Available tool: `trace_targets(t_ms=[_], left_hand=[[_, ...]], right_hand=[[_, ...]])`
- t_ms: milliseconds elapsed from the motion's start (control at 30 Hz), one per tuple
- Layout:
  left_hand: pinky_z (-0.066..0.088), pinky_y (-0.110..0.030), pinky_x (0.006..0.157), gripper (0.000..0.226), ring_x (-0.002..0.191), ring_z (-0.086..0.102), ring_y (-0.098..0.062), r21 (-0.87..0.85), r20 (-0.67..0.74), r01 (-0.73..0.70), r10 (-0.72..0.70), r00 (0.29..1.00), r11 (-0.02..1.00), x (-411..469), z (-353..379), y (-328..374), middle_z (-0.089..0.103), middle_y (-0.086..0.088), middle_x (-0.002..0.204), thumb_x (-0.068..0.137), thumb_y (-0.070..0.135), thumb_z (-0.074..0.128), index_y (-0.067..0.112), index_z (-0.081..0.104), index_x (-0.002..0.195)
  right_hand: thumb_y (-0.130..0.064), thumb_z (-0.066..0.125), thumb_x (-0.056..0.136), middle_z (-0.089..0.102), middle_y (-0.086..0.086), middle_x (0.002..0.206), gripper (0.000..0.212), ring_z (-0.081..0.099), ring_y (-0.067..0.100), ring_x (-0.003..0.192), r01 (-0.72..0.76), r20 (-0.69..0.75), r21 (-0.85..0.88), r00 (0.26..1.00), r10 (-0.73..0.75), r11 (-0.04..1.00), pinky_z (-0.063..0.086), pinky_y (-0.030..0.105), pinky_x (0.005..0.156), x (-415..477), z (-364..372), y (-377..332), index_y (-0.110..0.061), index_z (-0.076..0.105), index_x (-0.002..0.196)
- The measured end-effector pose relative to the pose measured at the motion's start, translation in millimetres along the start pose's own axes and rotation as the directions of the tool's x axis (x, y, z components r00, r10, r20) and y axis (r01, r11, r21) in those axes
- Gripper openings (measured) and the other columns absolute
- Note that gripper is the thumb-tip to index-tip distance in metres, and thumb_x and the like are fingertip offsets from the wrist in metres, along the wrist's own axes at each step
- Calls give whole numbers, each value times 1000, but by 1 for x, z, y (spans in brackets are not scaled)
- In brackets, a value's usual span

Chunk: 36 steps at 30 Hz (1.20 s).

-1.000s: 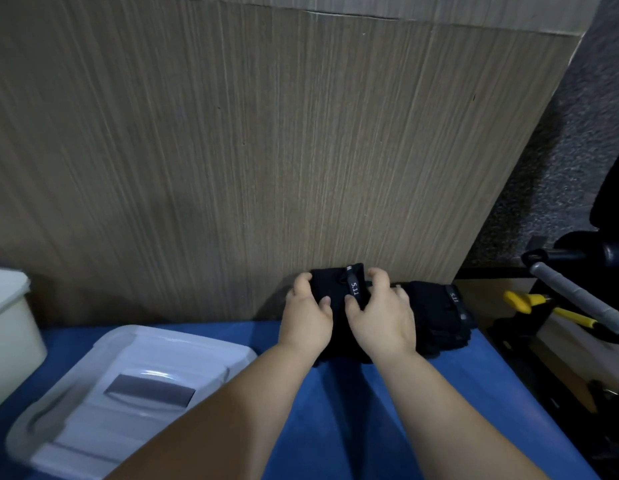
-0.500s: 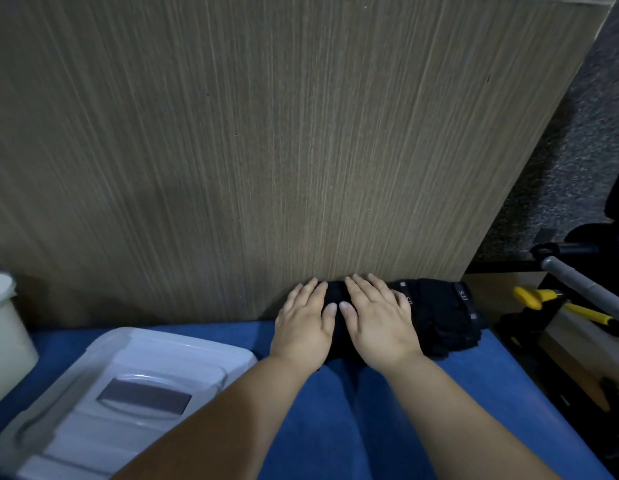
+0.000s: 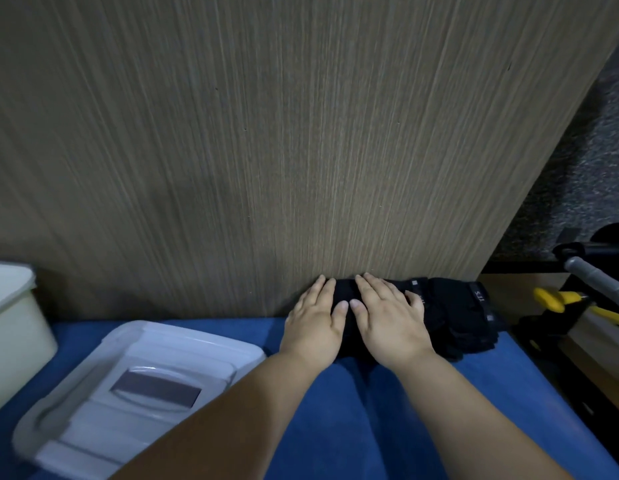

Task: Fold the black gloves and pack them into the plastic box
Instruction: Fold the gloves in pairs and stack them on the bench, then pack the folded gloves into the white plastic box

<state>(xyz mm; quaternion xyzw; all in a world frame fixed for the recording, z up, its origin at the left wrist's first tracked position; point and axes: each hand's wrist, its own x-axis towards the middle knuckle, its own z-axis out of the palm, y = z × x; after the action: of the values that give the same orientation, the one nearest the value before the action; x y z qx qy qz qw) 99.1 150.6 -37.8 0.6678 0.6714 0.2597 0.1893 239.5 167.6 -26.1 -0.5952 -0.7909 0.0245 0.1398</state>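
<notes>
A folded black glove (image 3: pixel 346 296) lies on the blue surface against the wooden panel. My left hand (image 3: pixel 315 320) and my right hand (image 3: pixel 387 317) lie flat on it side by side, fingers straight, pressing it down and hiding most of it. More black gloves (image 3: pixel 457 317) with white-lettered wrist straps sit in a pile just to the right, touching my right hand. At the lower left lies the white plastic box lid (image 3: pixel 134 386) with a grey handle recess. A cream plastic box (image 3: pixel 13 327) stands at the far left edge.
A tall wooden panel (image 3: pixel 266 150) rises directly behind the gloves. The blue surface (image 3: pixel 335 427) ends at the right, where a yellow-handled tool (image 3: pixel 557 299), a grey bar (image 3: pixel 595 275) and dark equipment sit lower down.
One second ago both hands gripped the glove with curled fingers. They have since flattened onto it and press it down. The view has shifted slightly.
</notes>
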Motion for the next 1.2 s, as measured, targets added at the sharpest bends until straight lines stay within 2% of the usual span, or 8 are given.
trace_targets(t_ms=[200, 400, 467, 567, 733, 967, 1100, 1200], left_hand=[[16, -34, 116, 56, 145, 14, -18, -7, -65, 19, -20, 998, 1000, -3, -21, 11, 13, 3, 160, 101, 45, 30, 21, 22, 151], [24, -33, 111, 54, 139, 27, -23, -10, -148, 67, -67, 987, 998, -33, -53, 14, 32, -3, 152, 101, 43, 33, 16, 30, 147], [25, -33, 110, 53, 137, 28, -24, -17, -174, 84, -86, 981, 996, -48, -66, 9, 35, -4, 150, 101, 42, 34, 15, 32, 146], [24, -31, 110, 52, 137, 28, -24, -26, -205, 120, -123, 971, 992, -76, -89, -2, 36, -4, 150, 101, 41, 34, 14, 33, 145], [32, -37, 106, 50, 136, 28, -24, -35, -273, 209, -211, 939, 977, -127, -141, -36, 39, -3, 147, 101, 43, 35, 15, 38, 143], [35, -38, 105, 44, 124, 44, -27, -76, -418, 348, -347, 840, 934, -200, -214, -101, 53, -9, 133, 99, 39, 41, 13, 47, 135], [37, -39, 100, 41, 118, 48, -32, -62, -533, 433, -397, 748, 899, -241, -251, -146, 57, -13, 126, 97, 37, 46, 9, 52, 128], [36, -38, 100, 39, 119, 44, -30, -121, -605, 481, -449, 657, 868, -268, -272, -174, 56, -11, 123, 95, 35, 51, 11, 53, 126]], right_hand=[[-51, 13, 99, 14, -11, 160, 56, 5, 10, 147, 0, -77, 8, 997, 0, 1000, 7, 45, 117, -1, -16, -2, -34, 17, 152], [-59, -8, 83, 22, -11, 158, 80, 5, 10, 147, 55, -178, -4, 983, -55, 998, 9, 43, 115, -16, -43, -28, -32, 27, 149], [-59, -4, 87, 24, -11, 157, 76, 5, 10, 147, 81, -175, 7, 981, -78, 997, 9, 42, 114, -24, -50, -46, -32, 29, 149], [-49, 15, 101, 23, -12, 157, 53, 4, 9, 147, 114, -130, 22, 985, -111, 993, 9, 41, 114, -36, -57, -78, -31, 29, 149], [-43, 22, 103, 26, -12, 156, 47, 7, 10, 147, 205, -67, 111, 978, -198, 973, 12, 43, 114, -54, -65, -150, -30, 32, 147], [-42, 25, 103, 29, -9, 154, 46, 15, 13, 145, 368, 10, 190, 926, -376, 910, 17, 42, 112, -72, -49, -262, -29, 33, 147], [-40, 26, 103, 30, -8, 154, 45, 18, 14, 144, 464, 45, 245, 872, -488, 851, 19, 40, 111, -79, -37, -327, -29, 32, 147], [-40, 27, 103, 30, -7, 154, 45, 21, 15, 142, 508, 75, 279, 834, -546, 815, 22, 42, 111, -83, -27, -369, -29, 33, 147]])
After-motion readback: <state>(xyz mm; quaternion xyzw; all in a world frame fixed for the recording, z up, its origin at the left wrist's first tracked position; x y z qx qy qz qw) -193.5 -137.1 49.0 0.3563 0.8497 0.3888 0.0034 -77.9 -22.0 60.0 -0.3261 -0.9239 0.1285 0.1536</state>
